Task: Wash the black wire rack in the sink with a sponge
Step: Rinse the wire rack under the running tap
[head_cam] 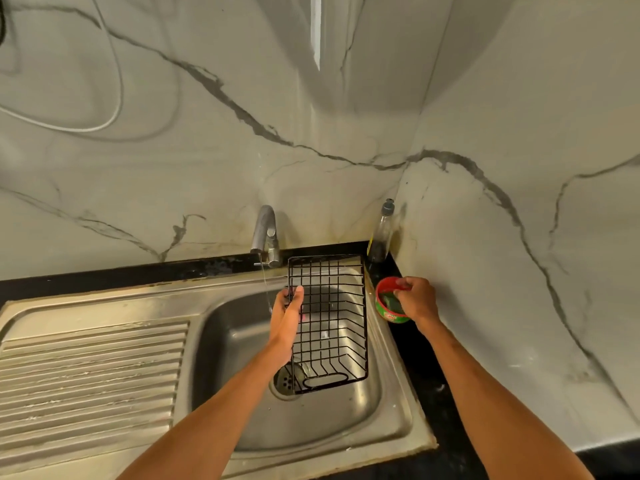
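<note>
Head cam: gripping black wire rack (329,323) over sink (221,393) with left hand (287,317), dipping right hand (417,299) at sponge (389,301) in tub (391,317), grip unclear, no scrubbing yet

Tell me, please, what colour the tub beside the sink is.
The tub has a red rim and a green side; the head view shows it.

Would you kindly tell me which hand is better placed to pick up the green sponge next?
Right hand: it is at the rim of the red-and-green round tub holding the green sponge. The left hand is busy gripping the black wire rack over the steel sink.
</note>
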Demonstrator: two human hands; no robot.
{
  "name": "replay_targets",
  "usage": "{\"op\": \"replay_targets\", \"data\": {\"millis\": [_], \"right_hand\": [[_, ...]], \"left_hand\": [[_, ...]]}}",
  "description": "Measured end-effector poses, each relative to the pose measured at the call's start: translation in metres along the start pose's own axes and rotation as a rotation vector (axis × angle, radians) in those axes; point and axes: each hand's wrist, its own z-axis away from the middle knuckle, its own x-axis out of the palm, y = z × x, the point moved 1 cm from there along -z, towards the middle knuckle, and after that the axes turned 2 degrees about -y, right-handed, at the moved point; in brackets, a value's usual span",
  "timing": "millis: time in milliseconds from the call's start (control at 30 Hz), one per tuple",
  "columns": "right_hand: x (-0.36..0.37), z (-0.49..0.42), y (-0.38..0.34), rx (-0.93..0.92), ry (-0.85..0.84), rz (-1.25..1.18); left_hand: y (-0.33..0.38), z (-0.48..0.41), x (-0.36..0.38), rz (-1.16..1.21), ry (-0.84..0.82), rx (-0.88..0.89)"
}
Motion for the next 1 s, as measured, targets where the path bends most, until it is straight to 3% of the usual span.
{"op": "replay_targets", "data": {"millis": [100,200,300,367,433,500,567,633,833,900,1000], "right_hand": [[-0.003,0.018,-0.008,-0.073,0.070,-0.046],[-0.002,0.059,-0.037,-0.280,0.222,-0.142],[0.024,0.106,-0.063,-0.457,0.119,-0.247],[0.055,0.125,-0.072,-0.389,-0.144,-0.351],[0.087,0.130,-0.083,-0.162,-0.399,-0.547],[0.111,0.126,-0.098,0.049,-0.548,-0.705],[0.130,0.118,-0.115,0.143,-0.607,-0.749],[0.144,0.109,-0.130,0.059,-0.591,-0.651],[0.149,0.087,-0.159,-0.700,-0.142,0.062],[0.150,0.082,-0.166,-0.835,-0.243,0.254],[0.153,0.080,-0.181,-0.796,-0.454,0.313]], "left_hand": [[0.000,-0.002,0.006,-0.023,-0.006,-0.006],[-0.001,0.002,0.001,-0.013,0.003,-0.009],[-0.005,0.009,-0.013,0.011,0.023,-0.022],[-0.008,0.012,-0.027,0.001,0.059,-0.011],[-0.009,0.014,-0.040,-0.012,0.113,0.013],[-0.009,0.014,-0.054,-0.043,0.166,-0.005],[-0.008,0.012,-0.068,-0.054,0.209,-0.066],[-0.005,0.012,-0.081,-0.042,0.225,-0.127],[0.017,0.002,-0.110,-0.179,0.145,-0.193],[0.024,-0.006,-0.116,-0.272,0.066,-0.164],[0.034,-0.015,-0.122,-0.379,-0.025,-0.154]]}}
